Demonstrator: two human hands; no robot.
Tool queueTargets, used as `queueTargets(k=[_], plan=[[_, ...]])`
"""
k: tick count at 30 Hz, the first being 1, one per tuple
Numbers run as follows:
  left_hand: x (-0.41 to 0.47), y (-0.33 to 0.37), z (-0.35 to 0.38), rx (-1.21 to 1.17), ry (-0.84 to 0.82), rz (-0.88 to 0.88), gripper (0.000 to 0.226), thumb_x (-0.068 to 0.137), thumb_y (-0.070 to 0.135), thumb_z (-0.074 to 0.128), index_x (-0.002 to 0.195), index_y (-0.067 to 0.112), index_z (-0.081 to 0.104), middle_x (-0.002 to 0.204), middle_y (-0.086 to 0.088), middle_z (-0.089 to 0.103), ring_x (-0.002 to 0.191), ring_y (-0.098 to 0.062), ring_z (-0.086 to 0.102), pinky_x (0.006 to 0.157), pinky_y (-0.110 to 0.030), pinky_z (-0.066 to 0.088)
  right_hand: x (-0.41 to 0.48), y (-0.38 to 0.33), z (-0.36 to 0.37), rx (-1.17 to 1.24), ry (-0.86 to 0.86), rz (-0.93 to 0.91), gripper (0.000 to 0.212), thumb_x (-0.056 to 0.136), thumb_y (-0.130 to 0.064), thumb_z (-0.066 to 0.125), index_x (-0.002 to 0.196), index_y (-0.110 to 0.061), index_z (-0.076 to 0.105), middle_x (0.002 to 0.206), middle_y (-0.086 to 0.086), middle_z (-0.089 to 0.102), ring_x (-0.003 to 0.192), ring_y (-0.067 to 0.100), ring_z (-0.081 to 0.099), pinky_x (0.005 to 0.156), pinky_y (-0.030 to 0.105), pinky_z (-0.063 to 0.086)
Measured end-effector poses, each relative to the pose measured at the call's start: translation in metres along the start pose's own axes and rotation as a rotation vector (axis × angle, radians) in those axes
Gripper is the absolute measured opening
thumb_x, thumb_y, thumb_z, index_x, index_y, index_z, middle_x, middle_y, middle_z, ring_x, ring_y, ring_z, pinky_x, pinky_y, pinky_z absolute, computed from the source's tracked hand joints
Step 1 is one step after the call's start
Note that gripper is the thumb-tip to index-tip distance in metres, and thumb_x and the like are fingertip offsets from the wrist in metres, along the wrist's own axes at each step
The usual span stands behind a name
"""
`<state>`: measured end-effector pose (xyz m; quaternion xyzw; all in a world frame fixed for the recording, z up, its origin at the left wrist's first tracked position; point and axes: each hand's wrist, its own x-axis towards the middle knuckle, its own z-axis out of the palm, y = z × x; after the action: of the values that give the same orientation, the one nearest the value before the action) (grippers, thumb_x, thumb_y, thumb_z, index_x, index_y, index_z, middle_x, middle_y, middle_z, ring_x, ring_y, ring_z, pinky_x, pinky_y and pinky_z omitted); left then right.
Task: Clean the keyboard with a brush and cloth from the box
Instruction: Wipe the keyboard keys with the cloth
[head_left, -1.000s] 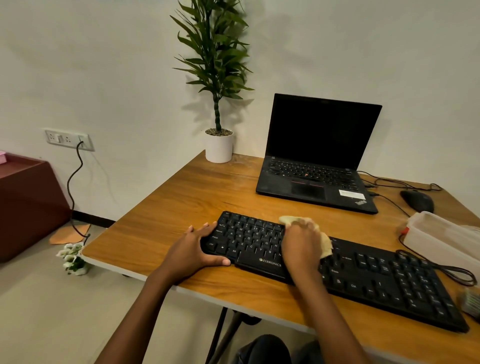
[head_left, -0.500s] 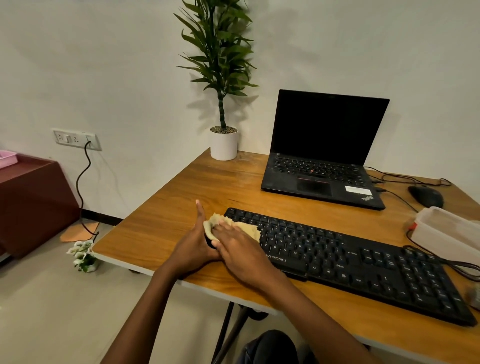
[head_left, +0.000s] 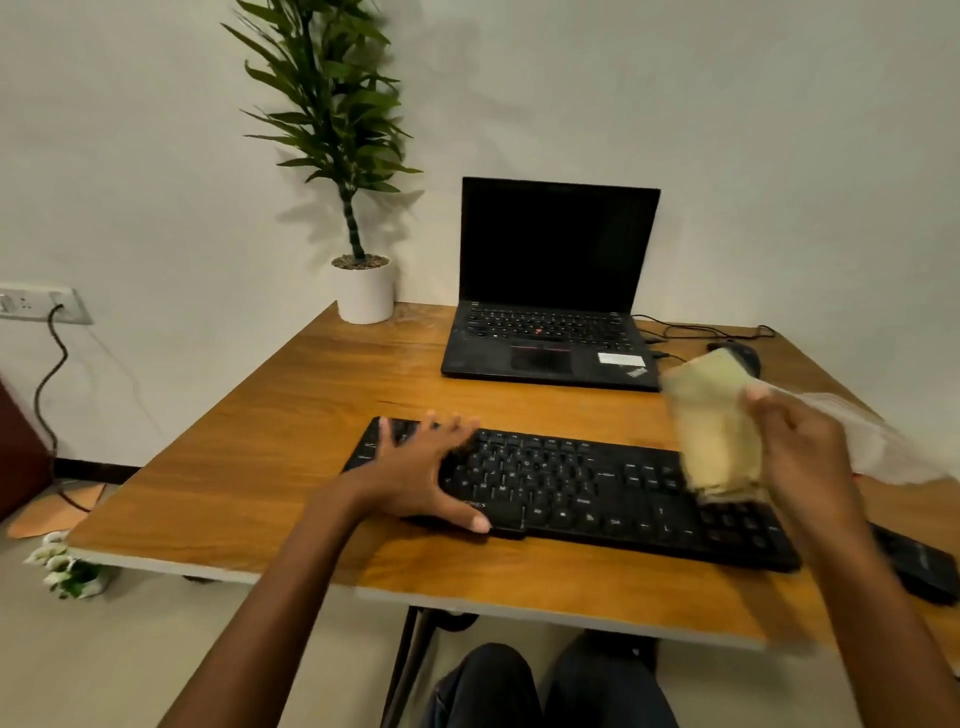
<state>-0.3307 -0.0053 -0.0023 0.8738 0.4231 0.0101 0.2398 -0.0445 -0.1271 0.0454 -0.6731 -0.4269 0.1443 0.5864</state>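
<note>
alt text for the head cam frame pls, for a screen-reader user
A person's left hand rests, fingers spread, on the left end of a black keyboard on a wooden table; the right hand holds a blurred yellowish cloth above its right end. Behind: an open dark-screened laptop and a potted plant.

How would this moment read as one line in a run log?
left hand: flat on keyboard, left end | right hand: holds cloth above right keys | box: far right, blurred
</note>
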Motion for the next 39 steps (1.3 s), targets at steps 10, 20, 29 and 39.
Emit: queueTargets(k=[10, 20, 29, 39], plan=[[0.080, 0.069, 0.017, 0.382, -0.122, 0.101, 0.130, 0.066, 0.074, 0.063, 0.144, 0.024, -0.028, 0.160, -0.003, -0.004, 0.146, -0.024, -0.007, 0.091, -0.067, -0.033, 0.026, 0.079, 0.013, -0.924, -0.352, -0.271, 0.039, 0.100, -0.026, 0.034, 0.137, -0.016, 0.041, 0.145, 0.009, 0.040, 0.132, 0.022, 0.040, 0.104, 0.034, 0.034], [0.078, 0.070, 0.017, 0.475, -0.057, 0.124, 0.132, 0.063, 0.079, 0.060, 0.146, 0.020, -0.025, 0.158, -0.007, 0.013, 0.145, -0.026, 0.010, 0.099, -0.068, -0.025, -0.057, 0.088, -0.013, -0.777, -0.307, -0.458, 0.057, 0.097, -0.049, 0.020, 0.122, -0.016, 0.060, 0.123, 0.003, 0.062, 0.112, 0.012, 0.054, 0.087, 0.029, 0.043], [0.065, 0.056, 0.011, 0.400, -0.086, 0.121, 0.127, 0.067, 0.070, 0.066, 0.142, 0.033, -0.029, 0.159, -0.002, -0.002, 0.146, -0.024, -0.004, 0.093, -0.066, -0.031, -0.053, 0.048, -0.008, -0.240, 0.116, -0.171, 0.032, 0.097, -0.020, 0.042, 0.114, 0.001, 0.059, 0.069, 0.003, 0.058, 0.057, 0.009, 0.052, 0.040, 0.013, 0.038], [0.058, 0.039, 0.004, 0.388, -0.108, 0.065, 0.131, 0.062, 0.072, 0.067, 0.138, 0.038, -0.034, 0.159, -0.005, 0.003, 0.146, -0.026, -0.002, 0.095, -0.070, -0.027, -0.081, 0.063, 0.103, -0.761, -0.040, -0.302, 0.022, 0.082, -0.014, 0.060, 0.101, -0.006, 0.069, 0.107, 0.012, 0.069, 0.103, 0.026, 0.065, 0.087, 0.043, 0.050]])
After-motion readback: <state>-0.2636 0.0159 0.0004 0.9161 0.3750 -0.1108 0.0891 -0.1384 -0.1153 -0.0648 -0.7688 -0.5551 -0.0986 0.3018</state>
